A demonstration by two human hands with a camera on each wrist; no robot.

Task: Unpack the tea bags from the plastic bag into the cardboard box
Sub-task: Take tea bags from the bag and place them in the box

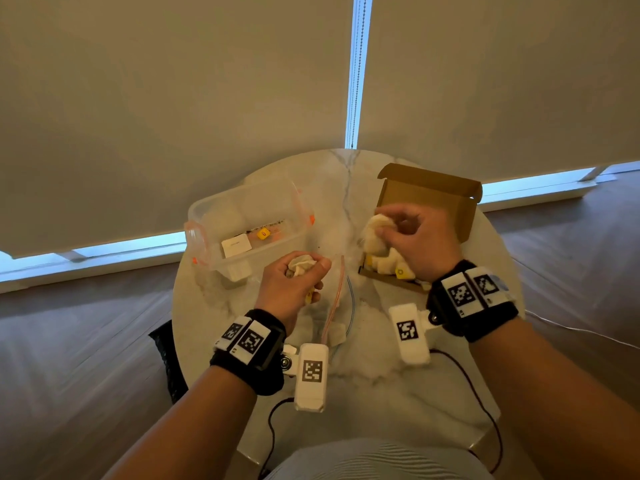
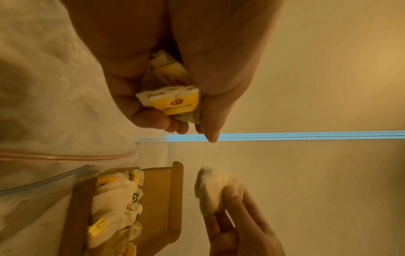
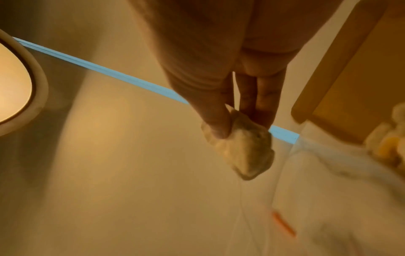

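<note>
My left hand is curled round a bunch of tea bags with yellow tags, held above the clear zip plastic bag lying flat on the round marble table. My right hand pinches a pale tea bag between thumb and fingers, just above the left side of the open brown cardboard box. Several tea bags lie heaped in the box's near end. The box lid stands up at the back.
A clear plastic tub with orange clips stands on the table's left half, holding a white card and a yellow tag. Closed blinds hang behind the table, and wooden floor lies on both sides. Cables run from the wrist cameras over the table's front edge.
</note>
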